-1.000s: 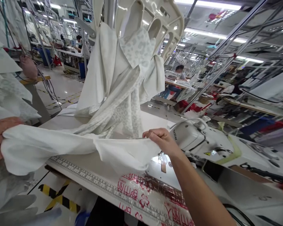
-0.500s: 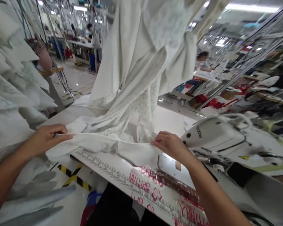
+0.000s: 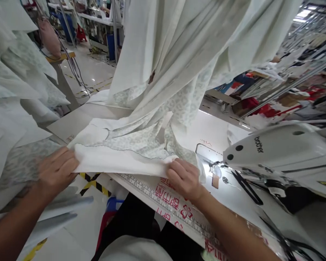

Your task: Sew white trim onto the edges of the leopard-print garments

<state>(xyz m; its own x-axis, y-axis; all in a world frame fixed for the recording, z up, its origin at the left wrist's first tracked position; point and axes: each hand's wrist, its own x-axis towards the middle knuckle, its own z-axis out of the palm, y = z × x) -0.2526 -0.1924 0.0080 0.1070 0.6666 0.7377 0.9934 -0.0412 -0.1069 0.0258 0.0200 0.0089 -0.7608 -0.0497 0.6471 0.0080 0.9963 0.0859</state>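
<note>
Stretched between my two hands is the white band of a garment [image 3: 122, 161], with a dark overlocked seam along its upper side. My left hand [image 3: 57, 168] is closed around the band's left end. Gripping the right end, my right hand [image 3: 184, 177] has its fingers curled over the cloth. Beyond the band, the garment's pale leopard-print fabric [image 3: 141, 141] lies bunched on the sewing table [image 3: 212, 127]. The sewing machine [image 3: 277, 152] stands right of my right hand, its needle area lit.
Long pale cloth pieces [image 3: 179, 54] hang in front, and more printed cloth [image 3: 19, 90] hangs at the left. A ruler strip [image 3: 141, 188] runs along the table's front edge. Black tweezers [image 3: 247, 186] lie by the machine. A blue bin [image 3: 111, 47] stands on the floor behind.
The band has turned so its flat face and dark seam show, and it is pulled straight. Both hands have changed from pinching to fuller grips. The view has tilted down.
</note>
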